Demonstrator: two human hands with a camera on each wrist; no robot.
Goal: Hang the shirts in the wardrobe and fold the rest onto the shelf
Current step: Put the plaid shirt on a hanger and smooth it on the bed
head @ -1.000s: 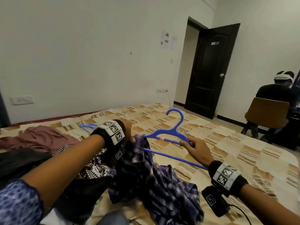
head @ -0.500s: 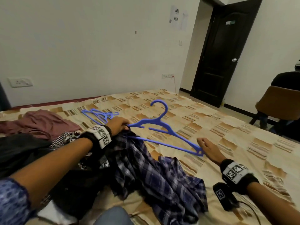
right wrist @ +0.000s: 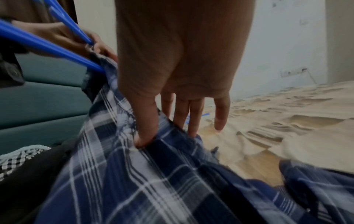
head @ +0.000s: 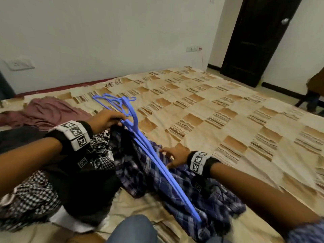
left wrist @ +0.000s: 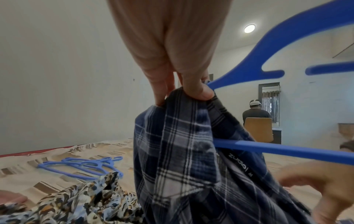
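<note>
Two hands on plaid shirt (head: 175,181) over bed (head: 228,120): left hand (head: 105,120) pinching collar with hanger (head: 157,163), keeping neck open; right hand (head: 175,156) fingers straight, pressing cloth flat.

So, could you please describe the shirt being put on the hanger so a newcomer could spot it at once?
On the tan patchwork bedspread, look at the clothes heap nearest the person. The navy-and-white plaid shirt lies under the long blue hanger, its collar pinched by the left hand. Neighbours are small black-and-white check, plain black, or maroon.
</note>
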